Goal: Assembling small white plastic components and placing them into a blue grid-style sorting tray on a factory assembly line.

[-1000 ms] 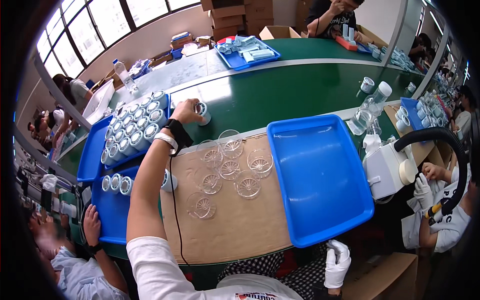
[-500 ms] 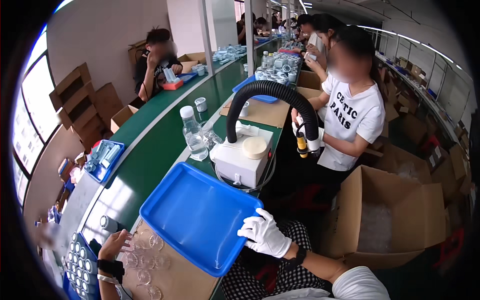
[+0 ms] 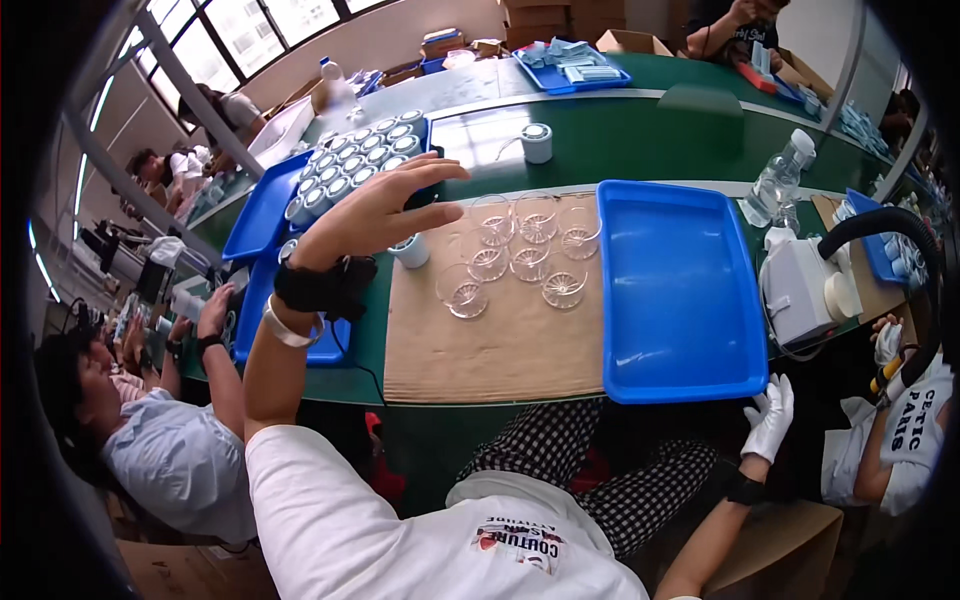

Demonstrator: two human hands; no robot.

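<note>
My bare left hand (image 3: 385, 205) is raised at the left side of a cardboard sheet (image 3: 490, 355), fingers stretched and thumb apart. It holds nothing I can see. Just below it stands a pale blue cylinder (image 3: 409, 251), partly hidden by the hand. Several clear ribbed plastic cups (image 3: 530, 262) stand on the cardboard. To their right lies a blue plastic tray (image 3: 680, 300), overlapping the cardboard's edge. My right hand (image 3: 770, 415), in a white glove, is beside the tray's near right corner with its fingers apart; whether it touches the rim I cannot tell.
A white machine with a black hose (image 3: 808, 285) stands right of the tray, near a clear bottle (image 3: 780, 180). Pale blue cylinders (image 3: 355, 160) fill a tray at the left; one white-topped cylinder (image 3: 537, 143) stands on the green belt. Co-workers sit on both sides.
My view has swung left. My right hand has let go of the tray's right edge and sits off its near corner. My left hand has risen beside the cups.
</note>
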